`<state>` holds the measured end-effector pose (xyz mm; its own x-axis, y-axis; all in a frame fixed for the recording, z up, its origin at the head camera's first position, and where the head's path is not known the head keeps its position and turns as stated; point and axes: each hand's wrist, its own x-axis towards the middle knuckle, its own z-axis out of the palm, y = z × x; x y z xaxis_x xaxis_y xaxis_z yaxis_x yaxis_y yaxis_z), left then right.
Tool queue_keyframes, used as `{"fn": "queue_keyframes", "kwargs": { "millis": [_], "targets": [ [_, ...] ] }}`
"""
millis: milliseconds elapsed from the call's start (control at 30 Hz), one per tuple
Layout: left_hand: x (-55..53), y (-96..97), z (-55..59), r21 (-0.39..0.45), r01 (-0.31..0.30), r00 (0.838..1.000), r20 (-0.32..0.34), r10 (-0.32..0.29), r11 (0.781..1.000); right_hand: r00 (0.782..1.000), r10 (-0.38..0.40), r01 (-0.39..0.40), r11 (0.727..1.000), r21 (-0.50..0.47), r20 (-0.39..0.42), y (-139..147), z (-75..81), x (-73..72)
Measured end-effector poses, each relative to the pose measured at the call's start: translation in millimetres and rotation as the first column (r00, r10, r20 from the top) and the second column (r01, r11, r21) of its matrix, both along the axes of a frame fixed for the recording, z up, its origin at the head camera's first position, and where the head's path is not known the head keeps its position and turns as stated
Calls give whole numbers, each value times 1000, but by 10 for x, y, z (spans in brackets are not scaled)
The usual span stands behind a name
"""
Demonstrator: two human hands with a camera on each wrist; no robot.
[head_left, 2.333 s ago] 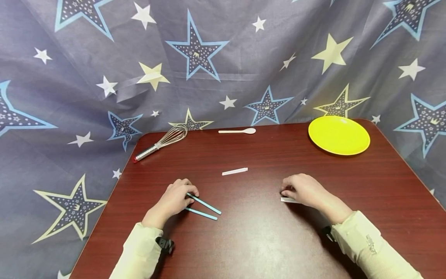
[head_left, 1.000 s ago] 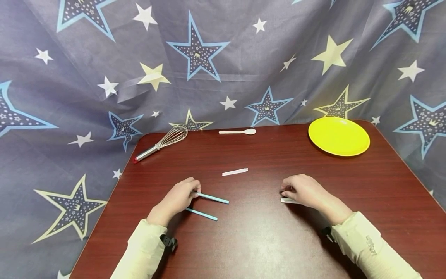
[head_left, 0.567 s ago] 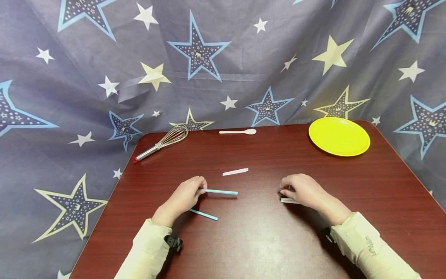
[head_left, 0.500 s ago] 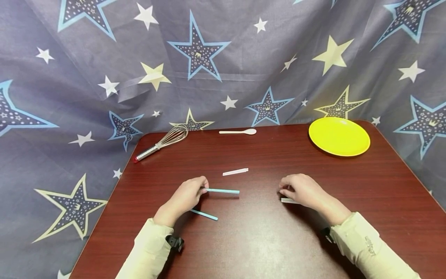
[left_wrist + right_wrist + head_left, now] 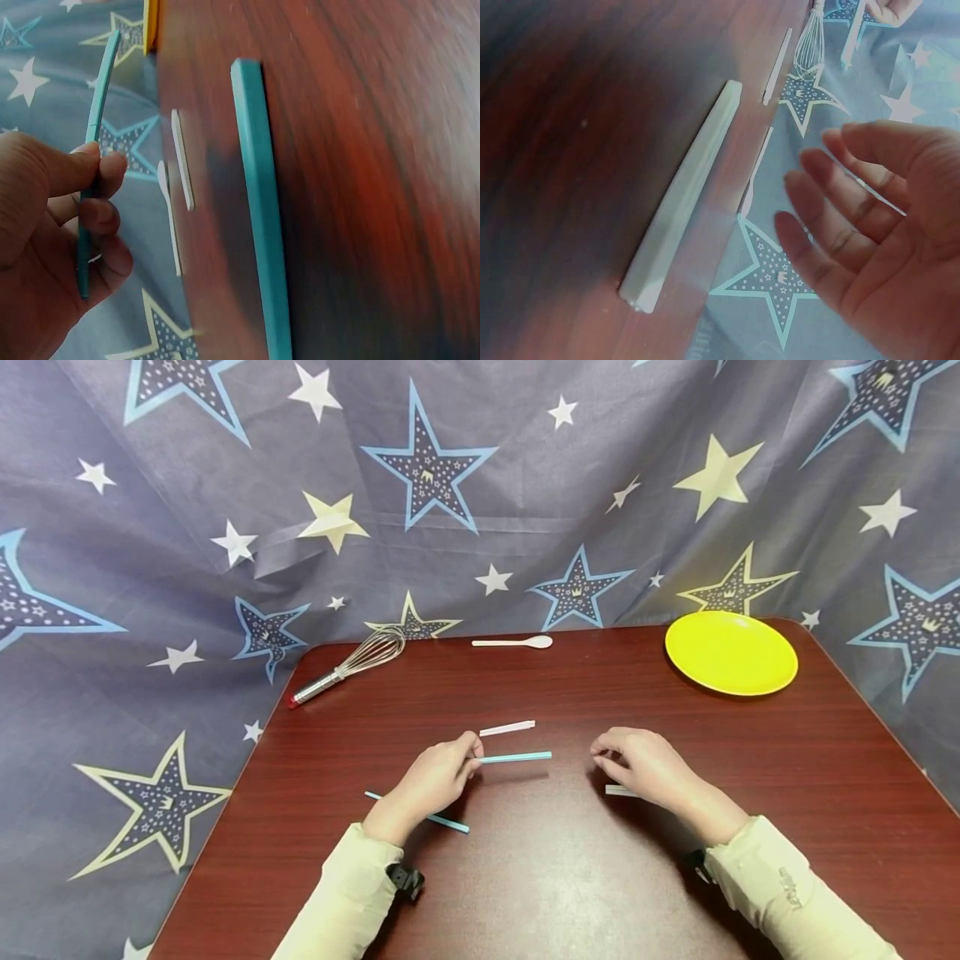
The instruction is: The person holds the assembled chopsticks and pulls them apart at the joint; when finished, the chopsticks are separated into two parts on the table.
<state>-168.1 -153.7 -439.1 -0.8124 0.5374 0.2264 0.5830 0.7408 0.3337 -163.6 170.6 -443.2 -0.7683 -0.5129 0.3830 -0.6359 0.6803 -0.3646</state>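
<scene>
My left hand (image 5: 438, 772) pinches a blue chopstick (image 5: 517, 757) between thumb and fingers, above the table; its far end points right. In the left wrist view that held chopstick (image 5: 100, 94) runs through the fingers. A second blue chopstick (image 5: 450, 824) lies on the table, partly hidden under the left wrist. My right hand (image 5: 641, 764) hovers with loosely bent fingers and holds nothing. Below it a white tapered stick (image 5: 621, 791) lies on the table, fully seen in the right wrist view as the pale stick (image 5: 682, 199). Another slim white stick (image 5: 507, 727) lies just beyond the left fingertips.
On the dark red table (image 5: 570, 877), a whisk (image 5: 348, 667) lies at the back left and a white spoon (image 5: 512, 642) along the back edge. A yellow plate (image 5: 731, 653) stands at the back right. Behind the table hangs a star-patterned cloth (image 5: 480, 468).
My left hand has carried one blue chopstick forward and to the right, away from the other, which stays on the table. My right hand has risen slightly from the white stick.
</scene>
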Motion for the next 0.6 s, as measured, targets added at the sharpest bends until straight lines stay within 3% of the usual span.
{"fn": "queue_keyframes", "kwargs": {
  "millis": [233, 600],
  "targets": [
    [-2, 216, -55, -5, 27, 1000, -9, -27, 1000, 999, 4, -7, 998, -55, -54, -83, -12, 2],
    [12, 507, -84, -24, 98, 994, 42, -97, 995, 998, 62, -62, 998, -18, -8, -227, 12, 41]
  ]
}}
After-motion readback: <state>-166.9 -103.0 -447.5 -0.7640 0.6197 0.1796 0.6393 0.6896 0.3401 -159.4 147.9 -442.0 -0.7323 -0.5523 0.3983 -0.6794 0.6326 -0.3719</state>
